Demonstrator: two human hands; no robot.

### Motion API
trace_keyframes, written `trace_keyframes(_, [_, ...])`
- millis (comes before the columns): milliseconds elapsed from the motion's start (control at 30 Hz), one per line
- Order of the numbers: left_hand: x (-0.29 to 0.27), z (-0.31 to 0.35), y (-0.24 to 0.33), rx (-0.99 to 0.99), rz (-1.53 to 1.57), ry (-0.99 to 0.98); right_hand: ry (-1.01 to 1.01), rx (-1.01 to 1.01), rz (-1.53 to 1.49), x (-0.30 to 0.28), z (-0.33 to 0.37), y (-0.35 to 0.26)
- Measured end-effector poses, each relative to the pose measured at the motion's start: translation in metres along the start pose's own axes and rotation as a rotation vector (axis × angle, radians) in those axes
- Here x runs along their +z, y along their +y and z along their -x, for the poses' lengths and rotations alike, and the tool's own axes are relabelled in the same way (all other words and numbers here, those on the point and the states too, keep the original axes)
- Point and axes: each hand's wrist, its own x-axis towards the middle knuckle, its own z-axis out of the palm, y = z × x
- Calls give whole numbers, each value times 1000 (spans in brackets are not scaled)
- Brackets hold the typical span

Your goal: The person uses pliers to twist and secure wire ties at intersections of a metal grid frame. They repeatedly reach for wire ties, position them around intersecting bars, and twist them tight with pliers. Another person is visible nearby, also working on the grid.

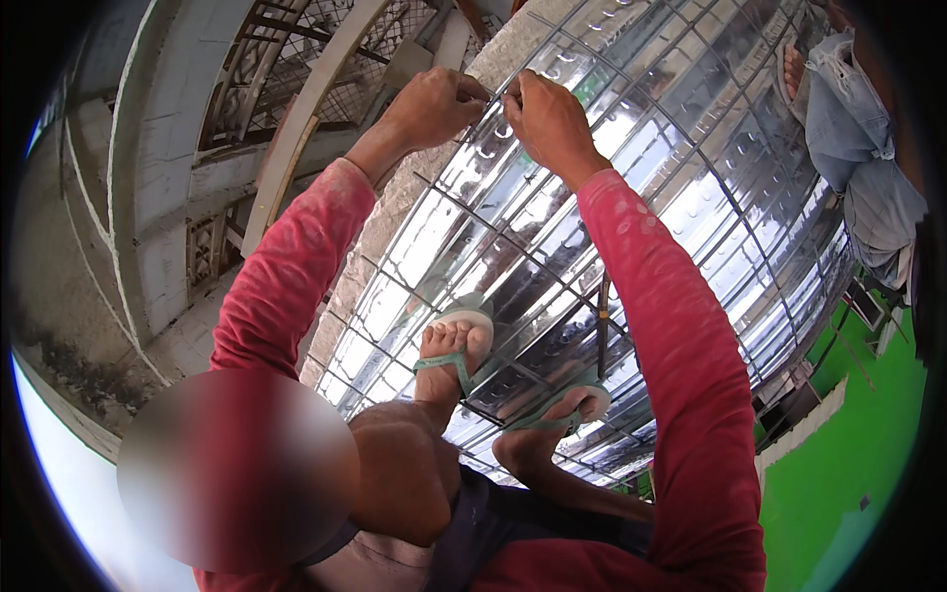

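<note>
My left hand (440,107) is closed, its thumb and fingers pinched together at the outer edge of a steel mesh (552,274). Just beside it, my right hand (555,120) is closed in a similar pinch, fingertips at the same bar. Whatever sits between the fingertips is too small to make out. Thin dark bars cross in squares over shiny corrugated metal decking (493,232) with dimpled ribs. Between my right forearm and my feet lies a slim dark tool (603,314) with an orange band; its kind is unclear.
My feet in green flip-flops (473,340) stand on the mesh and decking. A rough concrete edge (400,202) borders the decking at left, with a drop beyond it to wooden boards (296,138) and grilles. Another person in faded jeans (853,118) is at far right. A green surface lies below right.
</note>
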Motion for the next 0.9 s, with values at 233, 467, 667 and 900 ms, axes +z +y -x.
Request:
trace_keyframes(233, [-2,5,5,28,-56,45,97,-182,141,-3,2,2])
trace_keyframes(467, [-28,-32,19,309,-463,67,104,-574,439,-15,-1,-4])
trace_keyframes(667, [-47,-84,42,355,-347,-118,91,-770,573,-17,-11,-20])
trace_keyframes(900, [-69,-53,102,351,-179,36,-92,-412,748,-8,-12,-39])
